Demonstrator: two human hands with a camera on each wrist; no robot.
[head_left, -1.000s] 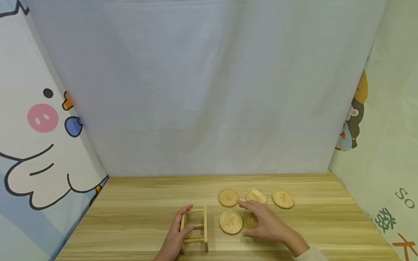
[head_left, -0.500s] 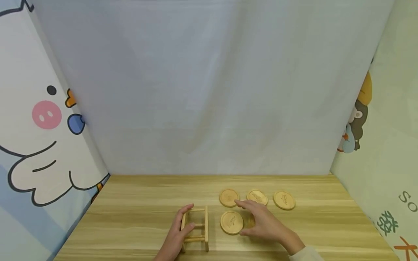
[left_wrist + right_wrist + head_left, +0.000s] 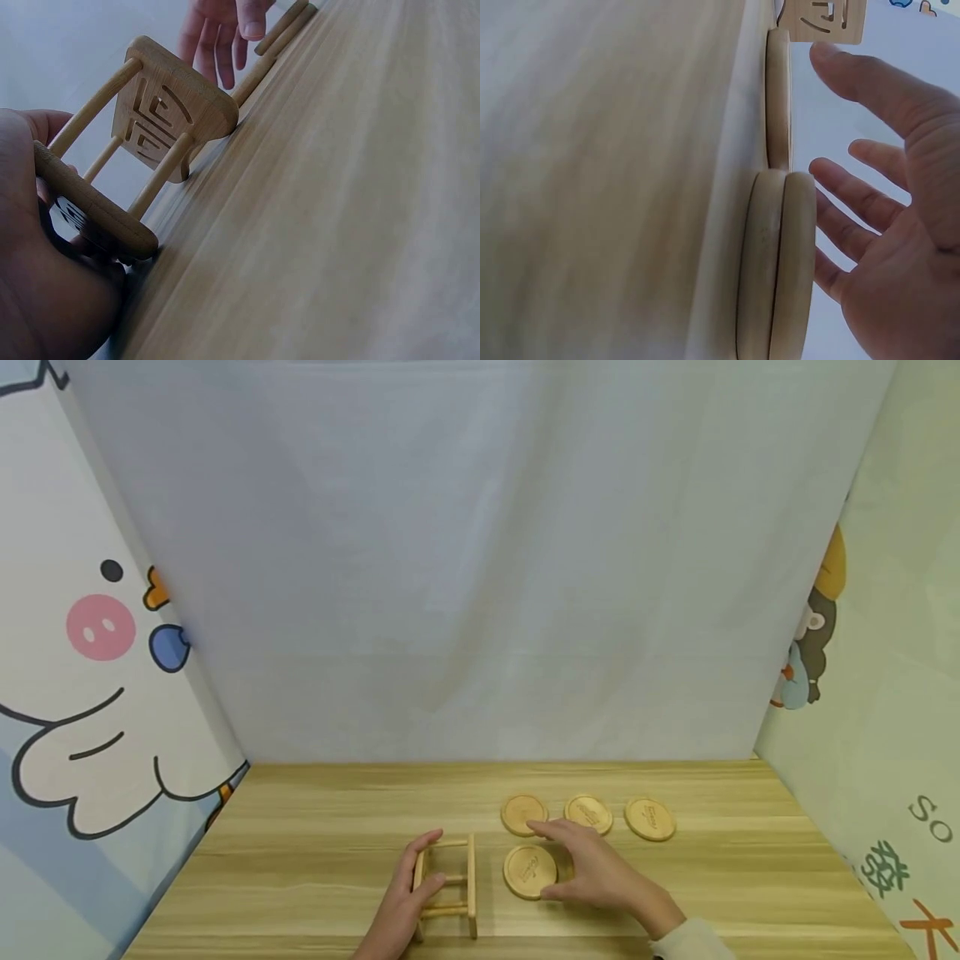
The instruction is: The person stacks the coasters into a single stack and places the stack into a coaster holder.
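My left hand grips the near-left side panel of a small wooden coaster holder, which stands on the table. In the left wrist view, round bars join the holder's two slotted panels. My right hand hovers with thumb and fingers spread, holding nothing, beside a round wooden coaster. In the right wrist view, the thumb and fingers of the right hand stand apart from two stacked coasters; a single coaster lies beyond them. The stacked pair is hidden under the hand in the head view.
Three more coasters lie in a back row: a left one, a middle one and a right one. A wood-grain table meets a grey cloth backdrop, with printed cloths on both sides.
The right hand has moved slightly left, toward the front-left coaster, fingers still spread. The left hand and the holder have stayed in place.
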